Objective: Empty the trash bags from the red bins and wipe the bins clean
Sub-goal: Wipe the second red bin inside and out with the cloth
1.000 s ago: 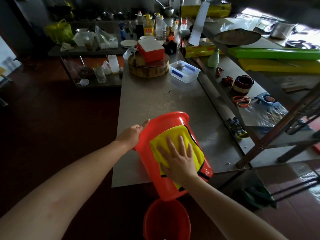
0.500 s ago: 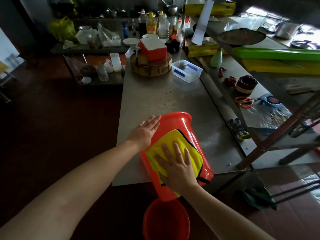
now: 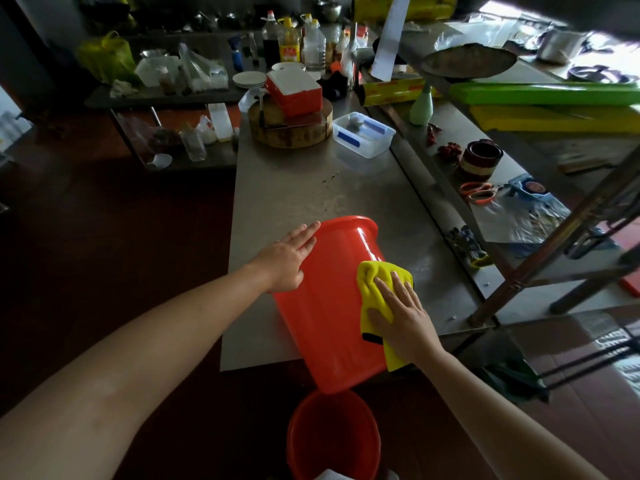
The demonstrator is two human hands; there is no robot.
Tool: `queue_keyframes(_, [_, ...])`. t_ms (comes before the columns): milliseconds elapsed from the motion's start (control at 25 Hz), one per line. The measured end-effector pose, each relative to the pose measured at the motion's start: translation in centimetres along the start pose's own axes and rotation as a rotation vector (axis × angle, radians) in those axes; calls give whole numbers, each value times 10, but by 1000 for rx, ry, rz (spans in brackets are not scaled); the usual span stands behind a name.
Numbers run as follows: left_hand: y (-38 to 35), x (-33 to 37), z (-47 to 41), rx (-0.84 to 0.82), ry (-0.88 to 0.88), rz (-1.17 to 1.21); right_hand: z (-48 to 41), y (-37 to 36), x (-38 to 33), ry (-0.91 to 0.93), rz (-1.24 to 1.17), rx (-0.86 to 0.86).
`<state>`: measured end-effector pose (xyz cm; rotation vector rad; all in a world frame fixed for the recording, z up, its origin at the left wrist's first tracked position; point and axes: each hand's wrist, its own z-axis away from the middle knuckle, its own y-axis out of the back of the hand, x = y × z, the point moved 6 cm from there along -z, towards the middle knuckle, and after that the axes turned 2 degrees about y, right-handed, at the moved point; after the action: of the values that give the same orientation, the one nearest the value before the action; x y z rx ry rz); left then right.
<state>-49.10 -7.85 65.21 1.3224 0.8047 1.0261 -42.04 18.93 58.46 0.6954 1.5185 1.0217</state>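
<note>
The steel counter (image 3: 294, 195) runs away from the person, with a metal shelf rack (image 3: 429, 178) along its right edge. A red bin (image 3: 329, 313) lies tilted on its side at the counter's near edge. Its open mouth points toward the far end and its base hangs out over the near edge. A second red bin (image 3: 332, 434) stands upright on the floor just below that edge, under the first bin's base.

Toward the far end, a round wooden chopping block (image 3: 291, 128) sits by the left edge and carries a red box with a white lid (image 3: 294, 90). A clear plastic tub (image 3: 363, 136) rests just right of the block, near the right edge.

A yellow cloth (image 3: 372, 284) lies bunched against the right side of the lying bin. The right hand (image 3: 405, 317) presses it there with the fingers straight and spread, flat on the cloth rather than gripping it. The left hand (image 3: 287, 258) rests on the bin's left side below the rim, palm down, with the fingers straight and close together and nothing held in them.

Orange-handled scissors (image 3: 478, 194) lie on the rack's shelf, well apart from the bin.
</note>
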Motion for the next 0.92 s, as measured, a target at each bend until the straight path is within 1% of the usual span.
queue_keyframes(80, [3, 3, 0, -9, 6, -26, 3, 0, -6, 2, 31, 7])
queue_keyframes(120, [5, 3, -1, -12, 4, -38, 6, -1, -13, 29, 87, 33])
queue_keyframes(200, [7, 5, -2, -16, -2, -54, 16, -10, -37, 126, 241, 75])
queue_keyframes(360, [8, 7, -4, -23, 0, -32, 42, -52, -93, 400, 467, 57])
queue_keyframes(400, [6, 7, -3, -22, 0, -26, 46, -60, -100, 445, 504, 48])
queue_keyframes(480, [3, 5, 0, -13, 2, -18, 50, -65, -102, 477, 533, 40])
queue_keyframes(600, [-1, 1, 5, 2, 0, -8, 48, -52, -87, 438, 458, 58])
queue_keyframes(760, [-3, 0, 9, 12, 8, -3, 44, -27, -46, 304, 338, 81])
queue_keyframes(840, [-3, 0, 10, 13, 13, 8, 41, -17, -21, 214, 234, 87])
queue_keyframes(920, [-2, 1, 11, 15, 17, 18, 36, -10, 1, 91, 72, 63])
